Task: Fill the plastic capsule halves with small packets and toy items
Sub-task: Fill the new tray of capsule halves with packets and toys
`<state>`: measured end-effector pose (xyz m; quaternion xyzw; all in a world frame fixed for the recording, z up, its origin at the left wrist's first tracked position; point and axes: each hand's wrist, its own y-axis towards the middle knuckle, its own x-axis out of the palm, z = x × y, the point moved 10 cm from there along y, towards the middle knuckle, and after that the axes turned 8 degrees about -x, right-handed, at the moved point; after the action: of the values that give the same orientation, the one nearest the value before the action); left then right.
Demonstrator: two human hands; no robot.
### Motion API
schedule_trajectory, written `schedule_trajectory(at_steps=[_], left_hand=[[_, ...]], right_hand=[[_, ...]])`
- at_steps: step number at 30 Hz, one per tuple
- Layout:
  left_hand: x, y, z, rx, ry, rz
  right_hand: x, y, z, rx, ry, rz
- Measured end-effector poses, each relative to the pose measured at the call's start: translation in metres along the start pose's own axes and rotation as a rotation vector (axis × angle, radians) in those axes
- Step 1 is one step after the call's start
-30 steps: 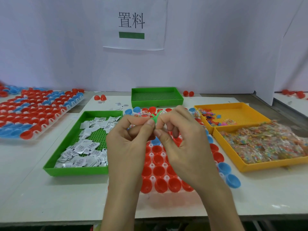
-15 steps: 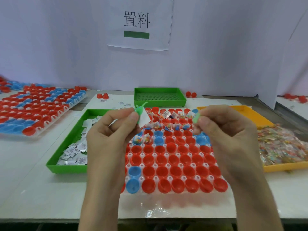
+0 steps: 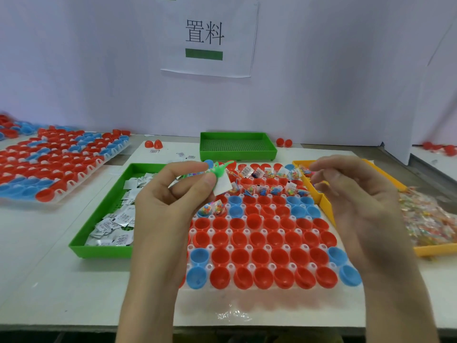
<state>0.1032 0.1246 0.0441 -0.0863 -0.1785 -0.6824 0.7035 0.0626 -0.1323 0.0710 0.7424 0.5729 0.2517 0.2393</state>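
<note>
A clear tray (image 3: 247,288) in front of me holds rows of red and blue capsule halves (image 3: 259,240). Its far rows hold small packets of coloured beads (image 3: 269,173) and white packets. My left hand (image 3: 170,206) is raised over the tray's left side and pinches a green toy (image 3: 218,170) together with a white packet (image 3: 222,185). My right hand (image 3: 358,196) hovers over the tray's right edge with its fingers loosely curled and apart; I see nothing in it.
A green tray (image 3: 99,250) of white packets lies at the left. A yellow tray (image 3: 432,251) of bead packets lies at the right. An empty green tray (image 3: 237,154) stands behind. Another capsule tray (image 3: 49,167) lies far left. A white wall with a sign closes the back.
My hands were joined around the green toy, then drew apart. The left hand keeps the toy and white packet. The green bit seen at the right fingertips half a second ago no longer shows.
</note>
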Motion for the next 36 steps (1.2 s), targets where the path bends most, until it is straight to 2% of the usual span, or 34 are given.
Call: schedule_trajectory(at_steps=[3, 6, 8, 12, 15, 18, 28, 32, 36], left_hand=[[0.003, -0.001, 0.000, 0.002, 0.030, -0.015], [0.005, -0.002, 0.002, 0.005, 0.039, -0.036], [0.006, -0.002, 0.003, 0.009, 0.050, -0.056], [0.009, -0.001, 0.002, 0.021, 0.078, -0.084], [0.011, 0.000, 0.002, 0.034, 0.088, -0.114], [0.009, 0.003, -0.002, 0.029, 0.092, -0.130], [0.004, 0.004, -0.003, 0.017, 0.041, -0.097], [0.005, 0.004, -0.002, 0.029, 0.030, -0.099], [0.006, 0.004, -0.003, 0.025, 0.009, -0.077]], right_hand=[[-0.030, 0.015, 0.013, 0.037, -0.104, 0.103], [-0.062, 0.044, 0.040, 0.095, -0.378, 0.193], [-0.077, 0.070, 0.064, 0.141, -0.557, 0.177], [-0.081, 0.118, 0.126, 0.209, -0.932, -0.058], [-0.070, 0.136, 0.171, 0.204, -1.161, -0.335], [-0.070, 0.133, 0.212, 0.284, -1.299, -0.589], [-0.092, 0.135, 0.203, 0.286, -1.273, -0.517], [-0.090, 0.145, 0.164, 0.192, -1.230, -0.373], [-0.051, 0.146, 0.096, 0.026, -0.936, -0.201]])
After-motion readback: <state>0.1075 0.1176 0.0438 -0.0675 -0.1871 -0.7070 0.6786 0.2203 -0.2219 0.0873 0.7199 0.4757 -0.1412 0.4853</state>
